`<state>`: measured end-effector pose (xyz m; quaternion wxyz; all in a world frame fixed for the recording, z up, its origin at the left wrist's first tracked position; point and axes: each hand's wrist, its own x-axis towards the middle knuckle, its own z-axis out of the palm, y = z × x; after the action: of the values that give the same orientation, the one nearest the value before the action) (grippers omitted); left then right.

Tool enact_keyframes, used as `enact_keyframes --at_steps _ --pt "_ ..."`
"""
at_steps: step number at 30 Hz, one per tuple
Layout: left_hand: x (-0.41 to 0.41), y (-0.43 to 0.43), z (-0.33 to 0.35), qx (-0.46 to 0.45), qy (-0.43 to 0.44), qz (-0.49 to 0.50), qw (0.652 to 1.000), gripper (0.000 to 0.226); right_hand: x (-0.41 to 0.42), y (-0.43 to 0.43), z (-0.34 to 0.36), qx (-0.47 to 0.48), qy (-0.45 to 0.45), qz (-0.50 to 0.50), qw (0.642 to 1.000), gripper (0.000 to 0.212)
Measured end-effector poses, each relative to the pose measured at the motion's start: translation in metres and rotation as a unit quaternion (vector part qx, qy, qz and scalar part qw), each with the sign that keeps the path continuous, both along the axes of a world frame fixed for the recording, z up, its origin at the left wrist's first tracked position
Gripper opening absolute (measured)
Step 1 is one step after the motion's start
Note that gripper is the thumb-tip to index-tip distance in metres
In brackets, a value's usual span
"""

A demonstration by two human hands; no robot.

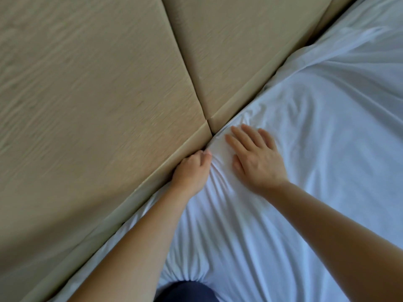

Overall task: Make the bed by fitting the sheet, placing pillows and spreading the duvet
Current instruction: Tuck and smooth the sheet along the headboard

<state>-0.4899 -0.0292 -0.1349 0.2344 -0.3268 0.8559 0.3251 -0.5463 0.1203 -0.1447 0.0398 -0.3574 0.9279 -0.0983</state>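
White sheet (305, 162) covered the bed and filled the right and lower part of the view, one long edge running along the beige padded headboard (87, 88). Headboard showed two panels, with a dark seam (185, 68) between them coming down to the bed's head edge just above the hands. Left hand (192, 168) sat right at that head edge, wedged between the headboard's lower lip and the sheet. Its fingers were curled close together, tips pinching a bunched fold of sheet. Creases fanned out from that grip toward the near side of the bed. How far the fingers went into the gap, cannot tell. Right hand (255, 158) lay flat, palm down, on the sheet just beside the left hand, slightly further in from the head edge. Fingers straight and a little apart, tips pointing at the seam and stopping just short of the headboard, thumb out toward the left hand. Hands near, not touching. Sheet looked smoother under the right hand, with long folds around it. Toward the far right the fabric rose in a looser ridge (349, 46) along the head edge. At the bottom of the view a dark blue piece of clothing (187, 290) pressed into the sheet and gathered it; which part of the person it covered, cannot tell. Headboard texture was slightly blurred
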Motion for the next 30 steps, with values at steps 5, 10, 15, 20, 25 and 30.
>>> enact_keyframes --at_steps 5,10,15,20,25,30 --pt "0.022 0.021 -0.014 -0.166 0.161 -0.043 0.972 0.05 -0.023 -0.009 0.0 0.018 0.01 0.06 0.998 0.048" --pt "0.029 0.02 -0.024 -0.144 0.269 -0.084 0.949 0.046 -0.044 -0.028 0.002 0.04 0.014 0.076 0.996 0.042" --pt "0.009 0.019 -0.014 -0.121 0.235 -0.079 0.961 0.053 -0.056 -0.041 0.007 0.092 -0.063 0.116 0.987 0.071" --pt "-0.016 0.011 -0.014 -0.03 0.12 -0.061 0.99 0.035 -0.054 -0.036 -0.001 0.089 -0.049 0.099 0.99 0.06" --pt "-0.019 0.008 -0.016 -0.012 0.077 -0.044 0.996 0.03 -0.041 -0.014 -0.008 -0.018 -0.004 0.058 0.998 0.037" --pt "0.001 0.015 -0.007 -0.105 0.178 -0.1 0.973 0.04 -0.029 0.04 -0.005 -0.037 0.037 -0.011 0.999 0.045"
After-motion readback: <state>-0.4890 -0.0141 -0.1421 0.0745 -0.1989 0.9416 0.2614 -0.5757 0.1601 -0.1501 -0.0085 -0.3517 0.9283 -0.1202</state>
